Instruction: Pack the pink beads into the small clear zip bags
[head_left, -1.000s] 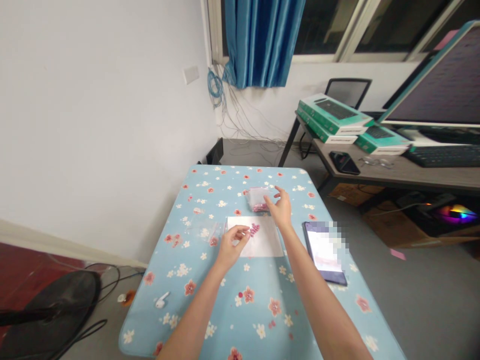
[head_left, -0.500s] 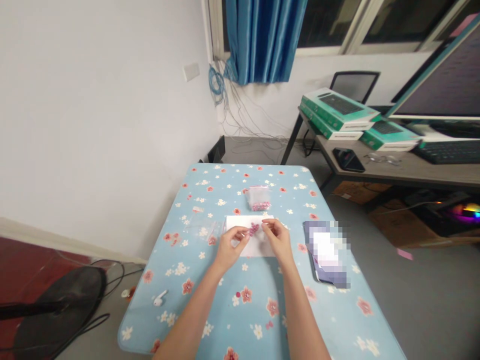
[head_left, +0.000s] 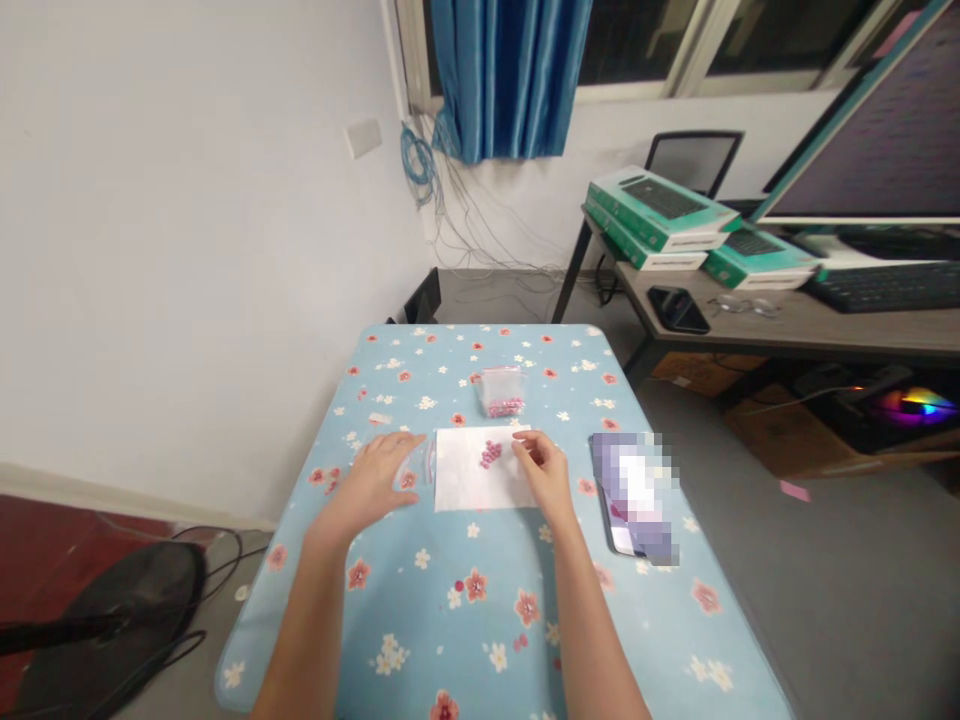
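Observation:
A small cluster of dark pink beads [head_left: 491, 455] lies on a white sheet of paper [head_left: 461, 490] in the middle of the table. My left hand [head_left: 375, 480] is left of the paper with fingers stretched and thumb apart, over a clear plastic bag [head_left: 429, 462] that it partly covers. My right hand [head_left: 544, 465] is at the paper's right edge, close to the beads. Its fingers are curled with thumb and index finger near each other; whatever may be between them is too small to make out. Beyond the paper lies a clear zip bag of pink beads [head_left: 502, 392].
A flowered blue cloth [head_left: 420, 620] covers the table. A phone-like device [head_left: 619, 535], partly blurred out, lies at right. One red bead [head_left: 459, 586] sits near the front. To the right, a desk holds green keyboard boxes [head_left: 660, 215], a black phone [head_left: 677, 310] and glasses [head_left: 746, 306].
My left hand has moved left, away from the beads, and its fingers have spread. My right hand stays by the paper's right edge. The view has shifted slightly.

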